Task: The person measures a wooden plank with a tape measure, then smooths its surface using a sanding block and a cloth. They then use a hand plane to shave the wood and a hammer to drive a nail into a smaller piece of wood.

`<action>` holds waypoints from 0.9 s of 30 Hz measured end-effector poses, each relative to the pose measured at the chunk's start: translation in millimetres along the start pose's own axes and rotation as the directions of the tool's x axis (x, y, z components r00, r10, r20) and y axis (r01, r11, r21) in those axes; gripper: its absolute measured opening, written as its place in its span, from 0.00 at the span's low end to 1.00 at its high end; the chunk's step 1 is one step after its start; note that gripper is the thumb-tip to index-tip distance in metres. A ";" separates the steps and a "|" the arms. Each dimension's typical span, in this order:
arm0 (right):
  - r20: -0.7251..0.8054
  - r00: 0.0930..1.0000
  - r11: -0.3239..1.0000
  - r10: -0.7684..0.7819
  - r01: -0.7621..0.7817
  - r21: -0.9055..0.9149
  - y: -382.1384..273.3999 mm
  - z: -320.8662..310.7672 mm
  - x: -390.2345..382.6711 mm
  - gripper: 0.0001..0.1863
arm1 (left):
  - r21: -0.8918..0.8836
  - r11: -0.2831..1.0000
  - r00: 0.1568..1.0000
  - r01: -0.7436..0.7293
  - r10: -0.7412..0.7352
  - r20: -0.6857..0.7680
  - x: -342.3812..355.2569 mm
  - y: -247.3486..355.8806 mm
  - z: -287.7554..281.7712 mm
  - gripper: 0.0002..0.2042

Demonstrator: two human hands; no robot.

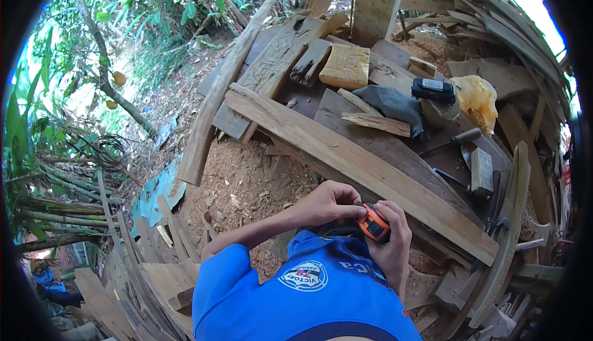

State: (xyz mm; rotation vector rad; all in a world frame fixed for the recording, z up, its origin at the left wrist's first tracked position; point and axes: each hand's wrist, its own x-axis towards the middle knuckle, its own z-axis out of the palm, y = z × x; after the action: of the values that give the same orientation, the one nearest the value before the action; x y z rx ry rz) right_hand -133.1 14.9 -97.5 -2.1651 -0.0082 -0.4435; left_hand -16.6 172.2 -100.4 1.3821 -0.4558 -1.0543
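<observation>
An orange and black tape measure [374,222] is held close in front of my body, above the near edge of the wood. My right hand [395,233] wraps round its right side, fingers curled over the case. My left hand [336,202] is closed, with thumb and fingers pinched against its left side. Whether any blade is drawn out cannot be made out. Just beyond both hands a long, squared plank [364,168] lies slantwise across the bench.
A wooden block [344,67], grey cloth [395,105], black case [433,90] and yellow plastic bag [475,101] lie on the bench [327,109]. A hammer [464,137] lies at right. A rough pole [219,100] leans at left above sawdust [247,183]. Boards crowd both sides.
</observation>
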 end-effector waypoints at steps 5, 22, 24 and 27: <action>0.000 1.000 0.998 0.007 -0.007 0.063 1.8 -0.8 -4.7 0.31 | -0.071 0.996 0.996 -0.059 0.063 0.062 4.3 -2.6 1.2 0.11; -0.193 0.981 0.988 -0.006 0.036 0.151 22.1 -6.8 -15.8 0.32 | -0.142 0.989 0.972 0.038 -0.004 0.233 19.9 -1.0 14.8 0.09; -0.184 0.983 0.986 -0.021 0.051 0.161 22.2 -6.6 -15.6 0.29 | -0.165 0.982 0.961 0.095 -0.047 0.273 21.7 -4.1 13.1 0.09; -0.166 0.986 0.965 0.016 0.028 0.262 24.0 -7.6 -18.3 0.24 | -0.177 0.973 0.951 0.147 -0.090 0.294 22.0 -6.0 13.1 0.09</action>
State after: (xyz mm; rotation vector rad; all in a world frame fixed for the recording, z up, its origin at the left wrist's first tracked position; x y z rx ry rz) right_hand -148.6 -2.6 -118.1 -1.8622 0.0187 -0.5924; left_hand -18.1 147.9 -110.1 1.0959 -0.4668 -1.3704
